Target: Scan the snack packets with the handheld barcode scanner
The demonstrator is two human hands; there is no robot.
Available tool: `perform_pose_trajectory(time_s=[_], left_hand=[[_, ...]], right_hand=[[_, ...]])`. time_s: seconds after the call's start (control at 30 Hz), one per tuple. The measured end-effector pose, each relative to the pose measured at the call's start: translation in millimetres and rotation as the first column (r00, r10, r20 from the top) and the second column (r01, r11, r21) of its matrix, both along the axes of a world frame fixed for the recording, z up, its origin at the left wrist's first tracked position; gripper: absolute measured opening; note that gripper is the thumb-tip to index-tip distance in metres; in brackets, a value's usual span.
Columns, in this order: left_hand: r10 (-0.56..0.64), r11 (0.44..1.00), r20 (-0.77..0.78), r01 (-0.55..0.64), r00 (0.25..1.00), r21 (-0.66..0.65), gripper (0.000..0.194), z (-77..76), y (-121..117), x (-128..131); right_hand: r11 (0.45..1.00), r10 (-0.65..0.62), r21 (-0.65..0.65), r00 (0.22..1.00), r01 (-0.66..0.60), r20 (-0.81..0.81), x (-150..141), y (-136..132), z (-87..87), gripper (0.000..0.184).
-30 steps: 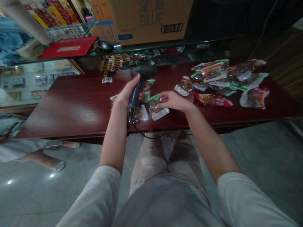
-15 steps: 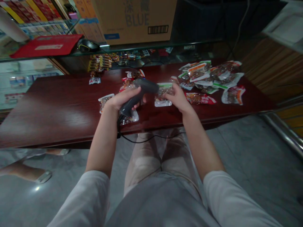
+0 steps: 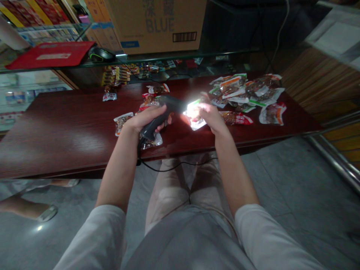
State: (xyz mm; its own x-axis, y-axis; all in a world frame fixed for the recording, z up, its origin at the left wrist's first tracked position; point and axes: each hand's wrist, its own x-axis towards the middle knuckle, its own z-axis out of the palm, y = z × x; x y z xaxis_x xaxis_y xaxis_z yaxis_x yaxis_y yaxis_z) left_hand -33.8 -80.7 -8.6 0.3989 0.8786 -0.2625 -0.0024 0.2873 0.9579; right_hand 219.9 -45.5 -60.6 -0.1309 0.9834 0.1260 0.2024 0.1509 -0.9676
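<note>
barcode scanner (image 3: 161,122) shining on snack packet (image 3: 194,119)

left hand (image 3: 144,120): grip closed round the scanner handle, fingers (image 3: 163,125) wrapped under it, nose pointing right at the packet. black coiled cable (image 3: 157,167) runs from the scanner butt down past the desk (image 3: 70,150) front edge.

right hand (image 3: 209,118): narrow grip, fingertips pinching the packet from above. packet sits just above the desk, just beside the scanner nose, with white glare from the scanner washing out its label. exact finger contact is hard to see through the glare.

on the desk: loose heap of packets (image 3: 247,92) at the far right, red-labelled packet (image 3: 236,118) just right of the right hand, another packet (image 3: 272,113) further right. more packets lie left of centre, one (image 3: 121,123) near the left wrist and one (image 3: 150,141) under the scanner butt.

behind: glass counter (image 3: 140,58) with computer mouse (image 3: 101,54), red mat (image 3: 50,50) and cardboard box (image 3: 154,26). another person's sandalled foot (image 3: 47,213) on the floor, lower left.
</note>
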Motion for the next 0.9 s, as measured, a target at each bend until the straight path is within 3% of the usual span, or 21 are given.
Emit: perform_pose_trajectory(time_s=[0.27,0.37,0.5,0.6,0.73,0.9], left_hand=[[-0.079,0.997,0.014,0.079,0.997,0.014,0.033,0.3,1,-1],[-0.066,0.996,0.036,0.064,0.997,0.054,0.034,0.5,2,-2],[-0.037,0.996,0.024,0.035,0.999,0.081,0.042,-0.4,6,-5],[0.034,0.994,0.071,-0.042,0.997,0.106,0.045,-1.8,11,-8],[0.165,0.978,0.173,-0.183,0.971,0.094,0.043,3.0,17,-10],[0.328,0.938,0.186,-0.343,0.926,0.055,0.053,19.3,32,-12]], right_hand=[[1.000,0.003,-0.002,0.998,-0.003,-0.057,0,2,-5.3,0.010],[0.999,-0.028,0.037,0.995,0.032,-0.092,0,8,-12.2,0.020],[0.982,-0.087,0.164,0.995,0.095,-0.057,16,27,-9.9,0.041],[0.936,-0.168,0.332,0.978,0.117,0.127,45,48,4.3,0.044],[0.855,-0.402,0.493,0.806,0.160,0.435,88,72,25.1,0.042],[0.812,-0.575,0.521,0.516,0.263,0.635,107,70,34.0,0.035]])
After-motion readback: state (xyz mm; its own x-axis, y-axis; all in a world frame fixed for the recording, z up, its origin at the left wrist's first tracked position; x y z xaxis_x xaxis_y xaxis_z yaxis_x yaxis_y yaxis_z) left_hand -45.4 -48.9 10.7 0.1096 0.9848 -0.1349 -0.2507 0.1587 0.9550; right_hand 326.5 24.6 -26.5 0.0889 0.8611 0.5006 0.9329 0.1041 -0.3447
